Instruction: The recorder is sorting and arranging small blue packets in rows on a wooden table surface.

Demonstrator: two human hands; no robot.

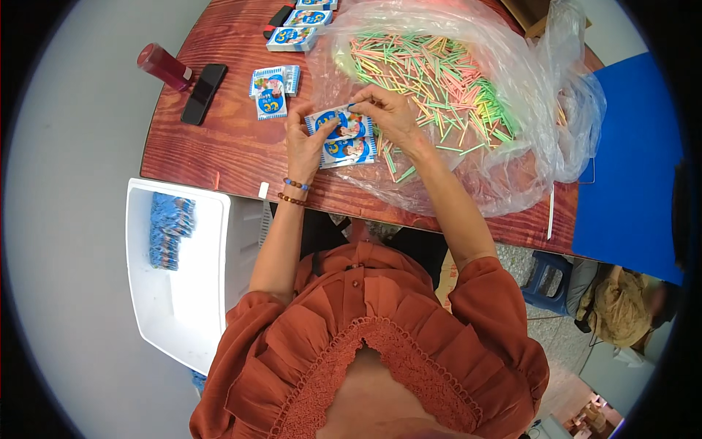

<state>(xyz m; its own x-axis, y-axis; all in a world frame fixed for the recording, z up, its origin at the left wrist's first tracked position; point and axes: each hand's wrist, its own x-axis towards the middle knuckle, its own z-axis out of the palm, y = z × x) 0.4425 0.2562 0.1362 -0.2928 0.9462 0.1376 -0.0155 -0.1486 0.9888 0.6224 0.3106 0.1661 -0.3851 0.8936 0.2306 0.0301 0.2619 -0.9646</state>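
Mid-frame, we steady the small blue-and-white printed paper packet (pixel 338 126) with the left hand (pixel 303 143), while the right hand (pixel 391 113) fingers pinch its upper edge beside the pastel plastic sticks (pixel 431 73).

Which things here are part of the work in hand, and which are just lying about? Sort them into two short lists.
In use:
left hand and right hand on a blue-and-white packet
pile of coloured sticks on the clear plastic bag
packets on the table
white bin holding blue packets

Lying about:
black phone
red bottle
blue stool
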